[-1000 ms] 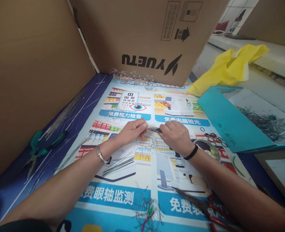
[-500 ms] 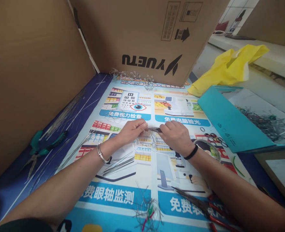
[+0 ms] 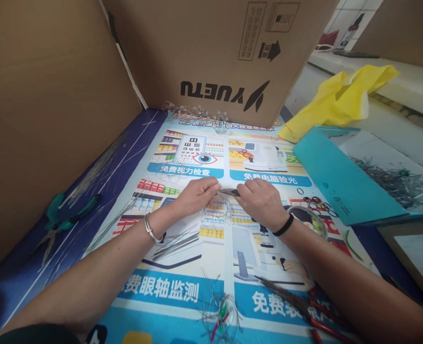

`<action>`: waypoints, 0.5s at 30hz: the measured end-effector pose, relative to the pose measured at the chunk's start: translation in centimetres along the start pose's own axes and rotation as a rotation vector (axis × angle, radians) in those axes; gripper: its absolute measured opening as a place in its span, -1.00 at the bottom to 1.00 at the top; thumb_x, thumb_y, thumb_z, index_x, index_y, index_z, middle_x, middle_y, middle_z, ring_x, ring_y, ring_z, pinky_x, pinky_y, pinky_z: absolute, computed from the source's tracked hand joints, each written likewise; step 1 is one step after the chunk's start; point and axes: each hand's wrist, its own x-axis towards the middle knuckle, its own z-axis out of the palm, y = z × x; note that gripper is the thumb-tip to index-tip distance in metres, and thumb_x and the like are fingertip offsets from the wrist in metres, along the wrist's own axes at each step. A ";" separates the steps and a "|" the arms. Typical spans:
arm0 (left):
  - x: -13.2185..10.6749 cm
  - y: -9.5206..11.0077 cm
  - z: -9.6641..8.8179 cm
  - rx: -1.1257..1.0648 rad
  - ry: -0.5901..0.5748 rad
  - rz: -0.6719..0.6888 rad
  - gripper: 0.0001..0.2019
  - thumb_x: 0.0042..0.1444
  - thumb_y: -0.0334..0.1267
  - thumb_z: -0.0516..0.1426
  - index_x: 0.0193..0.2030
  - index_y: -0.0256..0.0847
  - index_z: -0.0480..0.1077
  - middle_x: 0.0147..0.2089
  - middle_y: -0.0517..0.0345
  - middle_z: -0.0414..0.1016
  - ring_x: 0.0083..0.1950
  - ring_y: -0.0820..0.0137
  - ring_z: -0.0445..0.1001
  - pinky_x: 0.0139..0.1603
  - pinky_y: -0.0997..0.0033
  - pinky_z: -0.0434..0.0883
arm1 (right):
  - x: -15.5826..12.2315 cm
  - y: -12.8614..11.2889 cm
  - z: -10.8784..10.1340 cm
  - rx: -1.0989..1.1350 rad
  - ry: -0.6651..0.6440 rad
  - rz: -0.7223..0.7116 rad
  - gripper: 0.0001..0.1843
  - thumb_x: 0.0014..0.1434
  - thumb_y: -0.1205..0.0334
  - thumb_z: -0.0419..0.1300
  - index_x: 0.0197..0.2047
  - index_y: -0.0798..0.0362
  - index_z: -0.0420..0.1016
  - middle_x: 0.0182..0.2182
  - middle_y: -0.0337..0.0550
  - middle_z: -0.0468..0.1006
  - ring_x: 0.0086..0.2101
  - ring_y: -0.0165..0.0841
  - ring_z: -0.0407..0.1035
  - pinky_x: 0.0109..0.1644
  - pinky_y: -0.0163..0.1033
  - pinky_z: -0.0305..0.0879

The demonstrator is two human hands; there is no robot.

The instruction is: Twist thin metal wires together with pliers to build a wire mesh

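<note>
One wire piece (image 3: 229,210) shifted; two hands (image 3: 199,197) (image 3: 261,203), one held pliers (image 3: 230,192)

head-worn camera, facing forward, tilted down

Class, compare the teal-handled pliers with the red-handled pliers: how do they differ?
The teal-handled pliers lie on the dark blue surface; the red-handled pliers lie on the printed sheet. The teal-handled pliers point toward the wearer, the red-handled pliers away. The right forearm partly hides the red-handled pliers; the teal-handled pliers are clear of both arms. Shared: neither is held.
</note>
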 end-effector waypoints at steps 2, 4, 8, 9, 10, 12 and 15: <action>0.0 0.0 -0.1 -0.003 -0.009 0.003 -0.65 0.28 -0.11 -0.12 -0.46 -0.21 0.23 -0.54 0.29 0.32 -0.48 0.53 0.33 -0.39 0.51 0.24 | 0.0 0.0 0.0 -0.011 0.005 -0.004 -0.76 0.18 0.19 0.05 -0.48 0.05 0.38 -0.55 -0.14 0.35 -0.42 -0.31 0.11 -0.32 -0.21 -0.09; 0.1 -0.1 -0.1 -0.001 -0.014 0.008 -0.66 0.28 -0.11 -0.12 -0.46 -0.21 0.23 -0.54 0.28 0.33 -0.46 0.52 0.33 -0.38 0.51 0.24 | -0.1 0.1 0.1 -0.024 0.018 -0.009 -0.75 0.18 0.18 0.05 -0.49 0.05 0.37 -0.55 -0.15 0.34 -0.42 -0.31 0.11 -0.32 -0.20 -0.09; 0.2 -0.1 -0.1 0.012 -0.017 0.017 -0.66 0.28 -0.11 -0.13 -0.45 -0.21 0.24 -0.54 0.27 0.33 -0.45 0.51 0.32 -0.37 0.50 0.23 | -0.1 0.1 0.1 -0.035 0.022 -0.010 -0.75 0.18 0.17 0.06 -0.49 0.04 0.37 -0.56 -0.15 0.33 -0.42 -0.31 0.10 -0.33 -0.20 -0.11; 0.2 -0.1 -0.1 0.018 -0.016 0.021 -0.65 0.28 -0.11 -0.13 -0.46 -0.21 0.23 -0.54 0.27 0.33 -0.44 0.51 0.31 -0.37 0.50 0.23 | -0.1 0.1 0.1 -0.034 0.018 -0.011 -0.76 0.18 0.18 0.06 -0.49 0.05 0.37 -0.56 -0.15 0.33 -0.42 -0.31 0.09 -0.33 -0.20 -0.11; 0.2 -0.1 -0.1 0.024 -0.013 0.024 -0.64 0.28 -0.10 -0.13 -0.47 -0.21 0.23 -0.54 0.27 0.33 -0.44 0.51 0.31 -0.37 0.50 0.23 | -0.1 0.1 0.0 -0.033 0.014 -0.013 -0.76 0.18 0.19 0.06 -0.49 0.05 0.38 -0.55 -0.15 0.33 -0.43 -0.31 0.09 -0.33 -0.20 -0.11; 0.2 0.0 -0.1 0.030 -0.011 0.024 -0.63 0.28 -0.10 -0.13 -0.49 -0.21 0.22 -0.54 0.27 0.32 -0.44 0.50 0.31 -0.36 0.49 0.23 | 0.0 0.2 -0.1 -0.034 0.014 -0.022 -0.76 0.18 0.20 0.05 -0.49 0.06 0.38 -0.56 -0.15 0.33 -0.43 -0.32 0.08 -0.33 -0.20 -0.12; 0.1 0.0 -0.1 0.023 -0.012 0.011 -0.64 0.28 -0.10 -0.13 -0.48 -0.21 0.22 -0.55 0.28 0.31 -0.46 0.50 0.31 -0.37 0.49 0.23 | 0.0 0.2 -0.2 -0.034 0.017 -0.032 -0.75 0.19 0.21 0.05 -0.49 0.06 0.38 -0.56 -0.14 0.32 -0.43 -0.32 0.07 -0.34 -0.19 -0.12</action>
